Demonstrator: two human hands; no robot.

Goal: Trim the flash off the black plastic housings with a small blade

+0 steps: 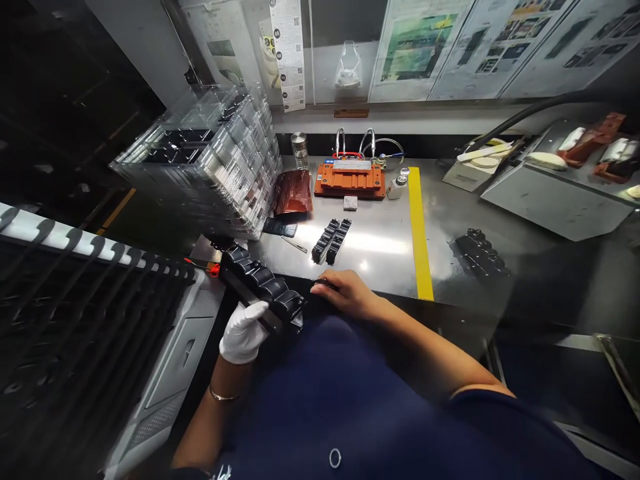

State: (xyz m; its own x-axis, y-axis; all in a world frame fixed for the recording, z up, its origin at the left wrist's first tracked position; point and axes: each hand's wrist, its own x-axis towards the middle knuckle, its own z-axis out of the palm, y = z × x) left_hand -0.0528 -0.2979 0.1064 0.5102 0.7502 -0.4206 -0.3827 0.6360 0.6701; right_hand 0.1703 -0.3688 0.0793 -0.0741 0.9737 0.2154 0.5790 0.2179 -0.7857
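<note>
A long black ribbed part (265, 283) is tilted over the table's front edge at the left, held from below by my left hand (244, 333) in a white glove. My bare right hand (347, 293) is at the table's front edge, right of that part and apart from it, its thumb and fingers pinched on a small dark thing I cannot make out. Two shorter black ribbed pieces (331, 241) lie side by side on the metal table (380, 267), beyond my right hand. Left of them lies a thin metal tool (294, 245).
Stacked clear trays (240, 167) stand at the left, near a brown sheet (294, 192) and glass jar (300, 150). An orange fixture (350, 180) sits at the back. Past the yellow strip (420, 233) lies another black part (480, 253); a grey machine (560, 187) is behind.
</note>
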